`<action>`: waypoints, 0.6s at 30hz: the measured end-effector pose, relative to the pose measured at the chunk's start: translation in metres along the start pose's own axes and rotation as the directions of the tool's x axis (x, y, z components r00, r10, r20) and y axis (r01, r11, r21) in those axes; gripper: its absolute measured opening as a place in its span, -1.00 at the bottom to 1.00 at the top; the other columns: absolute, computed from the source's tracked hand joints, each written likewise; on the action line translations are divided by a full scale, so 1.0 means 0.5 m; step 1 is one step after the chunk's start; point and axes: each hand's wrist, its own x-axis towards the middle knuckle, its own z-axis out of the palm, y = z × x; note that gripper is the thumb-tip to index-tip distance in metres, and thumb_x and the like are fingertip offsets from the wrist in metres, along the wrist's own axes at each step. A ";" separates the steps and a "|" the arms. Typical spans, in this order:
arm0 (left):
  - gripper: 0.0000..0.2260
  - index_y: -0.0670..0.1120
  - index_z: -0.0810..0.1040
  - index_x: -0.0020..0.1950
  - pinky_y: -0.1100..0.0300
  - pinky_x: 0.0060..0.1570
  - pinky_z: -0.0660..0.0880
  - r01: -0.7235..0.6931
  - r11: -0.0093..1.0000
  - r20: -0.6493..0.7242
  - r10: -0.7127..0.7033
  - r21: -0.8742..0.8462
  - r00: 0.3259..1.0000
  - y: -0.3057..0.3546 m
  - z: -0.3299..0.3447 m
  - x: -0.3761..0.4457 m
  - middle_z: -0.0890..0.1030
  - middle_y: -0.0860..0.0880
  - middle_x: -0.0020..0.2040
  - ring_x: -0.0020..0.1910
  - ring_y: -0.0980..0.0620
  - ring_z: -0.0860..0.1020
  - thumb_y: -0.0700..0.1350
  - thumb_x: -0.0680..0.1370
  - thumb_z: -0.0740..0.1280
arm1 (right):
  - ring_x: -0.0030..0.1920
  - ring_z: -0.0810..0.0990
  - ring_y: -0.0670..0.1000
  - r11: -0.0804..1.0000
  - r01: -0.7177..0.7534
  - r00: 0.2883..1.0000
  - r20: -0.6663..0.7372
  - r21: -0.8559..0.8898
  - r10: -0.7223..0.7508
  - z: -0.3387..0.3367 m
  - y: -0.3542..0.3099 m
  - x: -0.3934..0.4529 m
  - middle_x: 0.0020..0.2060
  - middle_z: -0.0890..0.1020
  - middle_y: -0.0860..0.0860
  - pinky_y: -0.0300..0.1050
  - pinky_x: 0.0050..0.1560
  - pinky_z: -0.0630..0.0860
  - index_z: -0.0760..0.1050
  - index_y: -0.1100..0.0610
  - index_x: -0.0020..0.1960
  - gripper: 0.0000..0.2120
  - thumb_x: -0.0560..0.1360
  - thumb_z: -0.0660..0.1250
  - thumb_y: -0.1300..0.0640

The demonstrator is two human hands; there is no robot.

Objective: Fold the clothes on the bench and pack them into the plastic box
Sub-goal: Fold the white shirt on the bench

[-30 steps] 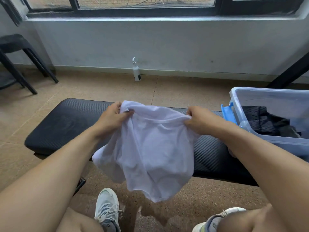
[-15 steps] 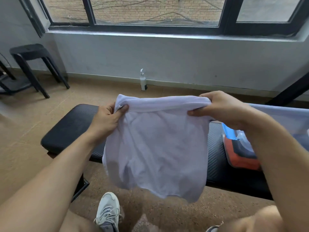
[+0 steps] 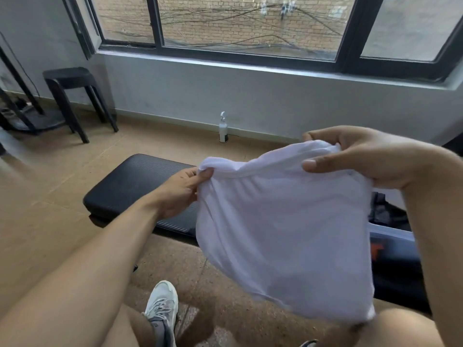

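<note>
Garment: one white garment, held up in the air in front of the person, above the floor and in front of the counter; its top edge is stretched between the two hands and the rest hangs loose and crumpled.
Hands: two, both bare, both on the white garment.
Left hand: the left hand pinches the left end of the top edge, thumb pressed against curled fingers, with a small bunch of cloth between them.
Right hand: the right hand sits higher and nearer the camera; its fingers curl over the top of the cloth from behind and the thumb presses the front, so the right end is gripped between them.
Counter: one black padded counter, running from the left behind the garment toward the right; its right part is hidden by the cloth.
Plastic box: one plastic box at the right, only partly seen past the garment and the right forearm; a pale rim and a dark side with an orange mark show.
Dark clothing: dark clothing lies inside the box; how many pieces, I cannot tell.
Shoes: two, one pale shoe on the floor below the left arm, and the tip of a second shoe at the bottom edge.
Stool: one black stool by the wall at the left.
Bottle: one small white pump bottle upright on the floor against the wall under the window.
</note>
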 end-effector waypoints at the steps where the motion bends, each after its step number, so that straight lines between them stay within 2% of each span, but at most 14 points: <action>1: -0.52 -0.27 0.55 0.34 -0.12 0.35 0.41 0.004 1.000 -0.017 -0.004 0.008 1.000 -0.002 0.002 0.003 0.60 -0.26 0.30 0.20 -0.16 0.54 0.07 0.59 0.30 | -0.34 0.64 -0.02 0.998 -0.044 0.999 -0.021 -0.049 0.043 -0.003 0.003 0.001 -0.30 0.65 0.07 -0.21 -0.37 0.59 0.60 0.09 -0.27 -0.89 0.37 0.53 0.17; 3: -0.54 -0.23 0.57 0.33 -0.03 0.28 0.44 0.023 1.000 -0.015 -0.023 -0.012 1.000 0.001 0.004 0.009 0.64 -0.19 0.25 0.20 -0.14 0.56 0.07 0.58 0.31 | -0.34 0.62 0.03 0.986 -0.100 0.995 -0.025 -0.131 0.098 -0.008 0.000 -0.008 -0.29 0.64 0.13 -0.18 -0.40 0.57 0.55 0.13 -0.23 -0.84 0.34 0.51 0.12; 5: -0.53 -0.24 0.56 0.35 -0.01 0.27 0.46 0.040 0.999 0.023 -0.039 -0.033 0.999 0.009 0.006 0.014 0.62 -0.20 0.28 0.22 -0.14 0.57 0.07 0.59 0.29 | -0.35 0.60 0.01 0.961 -0.141 0.990 -0.010 -0.239 0.143 -0.012 -0.012 -0.016 -0.30 0.64 0.11 -0.19 -0.41 0.53 0.53 0.15 -0.20 -0.83 0.37 0.53 0.18; 6: -0.52 -0.26 0.56 0.35 0.00 0.24 0.47 0.048 0.998 0.045 -0.046 -0.045 0.998 0.012 0.007 0.015 0.61 -0.22 0.28 0.21 -0.15 0.57 0.06 0.59 0.30 | -0.34 0.60 0.00 0.925 -0.158 0.987 -0.039 -0.345 0.154 -0.016 -0.016 -0.014 -0.30 0.64 0.08 -0.18 -0.38 0.52 0.55 0.13 -0.19 -0.83 0.39 0.54 0.21; 8: -0.52 -0.29 0.57 0.31 -0.02 0.21 0.47 0.051 0.997 0.038 -0.049 -0.065 0.998 0.017 0.017 0.020 0.62 -0.24 0.23 0.16 -0.15 0.57 0.07 0.57 0.34 | -0.29 0.61 0.00 0.784 -0.227 0.969 -0.215 -0.578 0.123 -0.039 -0.012 0.014 -0.30 0.67 0.04 -0.12 -0.30 0.53 0.59 0.05 -0.21 -0.81 0.38 0.58 0.23; 10: -0.56 -0.29 0.59 0.26 -0.07 0.23 0.43 0.034 0.994 -0.031 -0.037 -0.100 0.999 0.018 0.025 0.033 0.63 -0.24 0.20 0.13 -0.15 0.57 0.06 0.58 0.37 | -0.23 0.61 0.07 0.640 -0.356 0.892 -0.451 -0.681 0.016 -0.074 0.000 0.074 -0.23 0.68 0.07 -0.10 -0.24 0.51 0.56 0.03 -0.22 -0.78 0.35 0.57 0.24; 11: -0.59 -0.27 0.61 0.24 -0.07 0.23 0.43 0.019 0.993 -0.094 -0.030 -0.117 0.995 0.018 0.028 0.043 0.65 -0.23 0.19 0.12 -0.15 0.58 0.05 0.59 0.37 | -0.15 0.61 0.12 0.589 -0.411 0.837 -0.544 -0.696 -0.057 -0.088 0.009 0.113 -0.13 0.68 0.10 -0.10 -0.18 0.50 0.55 0.02 -0.17 -0.79 0.36 0.55 0.23; 13: -0.66 -0.21 0.66 0.17 -0.01 0.15 0.51 -0.016 0.993 -0.264 -0.015 -0.115 0.964 0.014 0.028 0.067 0.69 -0.18 0.14 0.06 -0.12 0.62 0.05 0.60 0.37 | 0.07 0.58 0.20 0.564 -0.473 0.712 -0.670 -0.677 -0.208 -0.100 0.025 0.197 0.13 0.61 0.14 -0.04 -0.01 0.51 0.55 0.00 0.10 -0.72 0.43 0.43 0.22; 15: -0.74 -0.13 0.68 0.06 0.07 0.01 0.57 -0.025 0.997 -0.409 -0.009 -0.077 0.913 0.002 0.014 0.091 0.73 -0.13 0.05 -0.01 -0.08 0.66 0.06 0.60 0.39 | 0.28 0.45 0.25 0.545 -0.469 0.644 -0.691 -0.695 -0.328 -0.088 0.055 0.272 0.31 0.44 0.17 0.05 0.19 0.45 0.44 0.03 0.36 -0.55 0.50 0.30 0.28; 16: -0.77 -0.11 0.68 0.03 0.06 0.00 0.58 -0.010 0.998 -0.466 -0.018 -0.059 0.884 -0.010 0.000 0.102 0.73 -0.12 0.03 -0.01 -0.09 0.67 0.05 0.60 0.39 | 0.33 0.38 0.25 0.509 -0.462 0.660 -0.665 -0.726 -0.349 -0.073 0.076 0.302 0.36 0.37 0.18 0.07 0.23 0.42 0.39 0.05 0.42 -0.51 0.51 0.28 0.29; 18: -0.78 -0.10 0.67 0.05 -0.02 0.07 0.59 0.065 0.998 -0.538 -0.067 -0.022 0.841 -0.041 -0.037 0.120 0.71 -0.12 0.03 0.03 -0.14 0.67 0.04 0.60 0.39 | 0.32 0.41 0.22 0.472 -0.400 0.777 -0.564 -0.786 -0.280 -0.031 0.140 0.336 0.33 0.41 0.15 0.06 0.24 0.46 0.41 0.05 0.40 -0.52 0.50 0.33 0.25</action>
